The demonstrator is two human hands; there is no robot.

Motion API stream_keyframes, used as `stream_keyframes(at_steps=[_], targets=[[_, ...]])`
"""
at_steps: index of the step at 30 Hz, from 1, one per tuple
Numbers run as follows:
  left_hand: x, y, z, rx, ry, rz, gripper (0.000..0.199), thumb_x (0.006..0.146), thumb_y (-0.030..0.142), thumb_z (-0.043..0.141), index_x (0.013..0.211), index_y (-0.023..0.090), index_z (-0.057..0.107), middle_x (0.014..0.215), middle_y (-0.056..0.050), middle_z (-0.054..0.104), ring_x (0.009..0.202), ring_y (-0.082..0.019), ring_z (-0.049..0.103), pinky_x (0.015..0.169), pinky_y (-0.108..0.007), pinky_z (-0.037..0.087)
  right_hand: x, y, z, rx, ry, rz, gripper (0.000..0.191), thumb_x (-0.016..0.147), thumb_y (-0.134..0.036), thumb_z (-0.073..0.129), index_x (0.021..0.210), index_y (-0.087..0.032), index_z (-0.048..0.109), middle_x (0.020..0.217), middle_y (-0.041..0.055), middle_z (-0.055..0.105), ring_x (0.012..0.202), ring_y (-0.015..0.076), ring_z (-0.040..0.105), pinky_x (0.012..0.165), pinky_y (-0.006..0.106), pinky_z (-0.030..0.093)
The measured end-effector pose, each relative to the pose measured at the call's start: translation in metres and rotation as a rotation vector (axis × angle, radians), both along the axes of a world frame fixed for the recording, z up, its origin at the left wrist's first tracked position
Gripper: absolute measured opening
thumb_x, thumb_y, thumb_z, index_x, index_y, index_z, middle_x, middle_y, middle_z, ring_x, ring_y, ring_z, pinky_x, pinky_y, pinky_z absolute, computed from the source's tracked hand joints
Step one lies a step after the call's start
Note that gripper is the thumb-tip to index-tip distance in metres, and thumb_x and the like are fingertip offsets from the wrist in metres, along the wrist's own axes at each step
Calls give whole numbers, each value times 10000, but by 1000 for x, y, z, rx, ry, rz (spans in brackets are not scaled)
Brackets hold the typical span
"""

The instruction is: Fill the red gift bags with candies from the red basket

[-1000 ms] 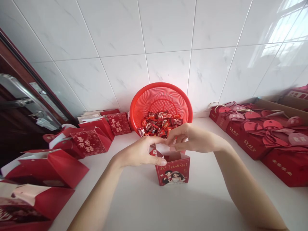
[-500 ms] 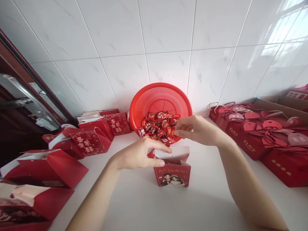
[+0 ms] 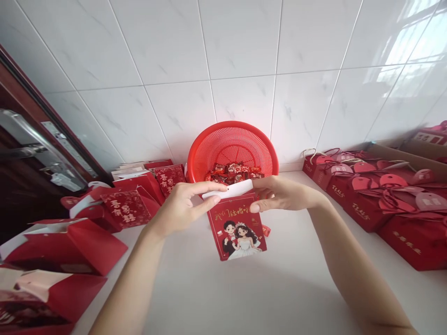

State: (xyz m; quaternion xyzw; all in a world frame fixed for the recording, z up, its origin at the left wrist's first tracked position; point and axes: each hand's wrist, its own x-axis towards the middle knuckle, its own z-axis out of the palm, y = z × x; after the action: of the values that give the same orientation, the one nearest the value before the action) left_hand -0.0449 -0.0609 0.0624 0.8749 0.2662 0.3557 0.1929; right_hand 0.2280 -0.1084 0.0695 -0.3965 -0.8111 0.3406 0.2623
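box [image 3: 239, 230] — red, gold lettering, cartoon-couple print | basket [image 3: 230, 140] — red mesh | tiles [image 3: 240, 42] white, grey-streaked

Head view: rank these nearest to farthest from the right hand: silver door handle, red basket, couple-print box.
1. Couple-print box: touching the right hand, at its left.
2. Red basket: just beyond the hand, against the tiled wall.
3. Silver door handle: far left.

A smooth white counter [image 3: 209, 298] spans the lower frame. On it rest open red paper boxes [image 3: 94, 246] at left, a round red perforated plastic basket [image 3: 233, 124] at centre, and closed red paper boxes with pink flaps [image 3: 363, 211] at right.
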Motion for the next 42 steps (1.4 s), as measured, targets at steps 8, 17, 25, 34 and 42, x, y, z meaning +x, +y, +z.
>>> stream_keyframes(at_steps=[8,17,25,34,42], targets=[[10,0,-4,-191,-163,2,513,885,466,714,1326,211,649,1022,-75,795,930,-231,755,861,-306,608,1,9,-9,-66,258,0,358,860,-452,757,963,-109,739,750,32,679,618,119,578,531,228,485],[14,-2,-6,-320,-284,-17,539,812,415,811,1288,213,661,1101,-85,789,955,-232,756,831,-295,621,1,8,-6,-68,434,-15,277,871,-351,767,998,-104,758,778,35,705,576,95,585,490,197,502],[16,-8,-4,-267,-347,-7,476,795,375,829,1222,209,699,997,-65,805,903,-231,764,738,-273,627,1,9,-9,-83,453,34,255,901,-365,739,979,-122,732,791,29,706,598,103,628,520,202,539],[18,-10,-2,-275,-367,-1,463,780,349,833,1186,172,699,1005,-83,800,913,-237,760,742,-275,640,-3,6,-7,-77,449,6,291,883,-402,753,885,-115,699,746,22,664,608,106,604,527,213,548],[20,-13,4,-450,-357,-81,461,809,438,800,1170,166,713,1133,-123,780,958,-278,764,762,-322,654,-4,2,-4,-46,488,28,232,905,-353,730,890,-123,703,743,26,688,583,107,612,503,211,539]])
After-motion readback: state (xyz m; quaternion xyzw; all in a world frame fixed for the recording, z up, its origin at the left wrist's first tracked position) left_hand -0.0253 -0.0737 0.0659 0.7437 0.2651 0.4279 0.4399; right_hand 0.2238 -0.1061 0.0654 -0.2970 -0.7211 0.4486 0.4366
